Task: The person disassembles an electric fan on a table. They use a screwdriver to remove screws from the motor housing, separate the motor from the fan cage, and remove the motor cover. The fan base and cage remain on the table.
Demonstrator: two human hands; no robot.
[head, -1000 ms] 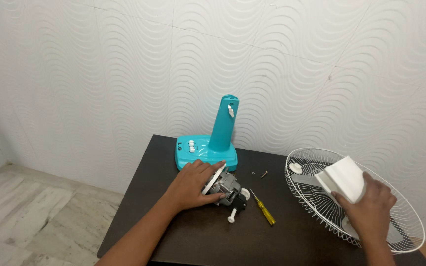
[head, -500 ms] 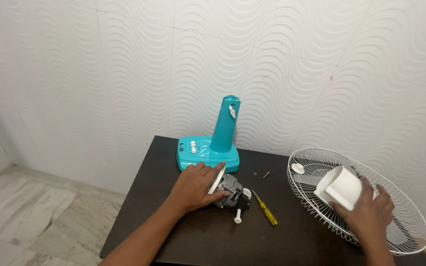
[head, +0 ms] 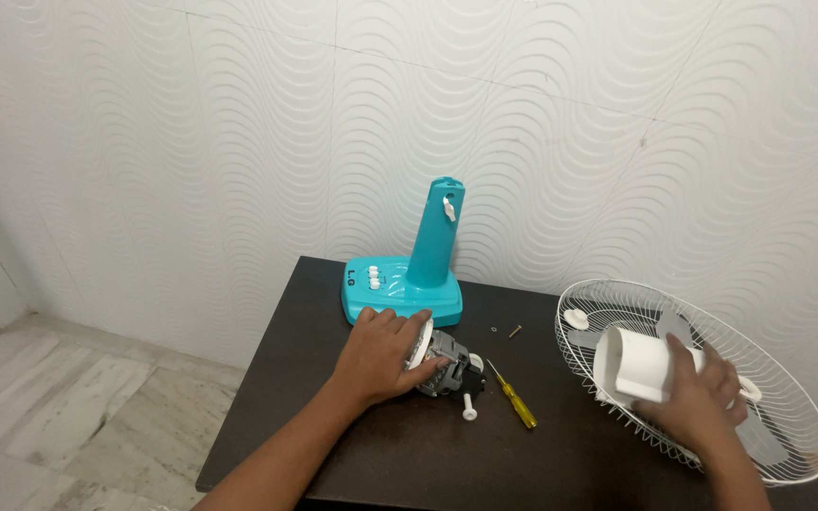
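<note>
Both hands gripping fan parts.
Your left hand (head: 381,358) clasps the grey metal fan motor (head: 445,363); your right hand (head: 698,405), clamped on the white plastic motor cover (head: 638,364), has turned it sideways over the white wire fan guard (head: 788,378).

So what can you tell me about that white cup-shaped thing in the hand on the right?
The white cover looks like smooth, hard plastic, shaped like a wide, hollow tube with rounded corners. It lies tilted on its side, its open end facing left, so you can see it is empty inside. The right hand grips its far end, holding it over the round white wire fan guard at the table's right edge.
</note>
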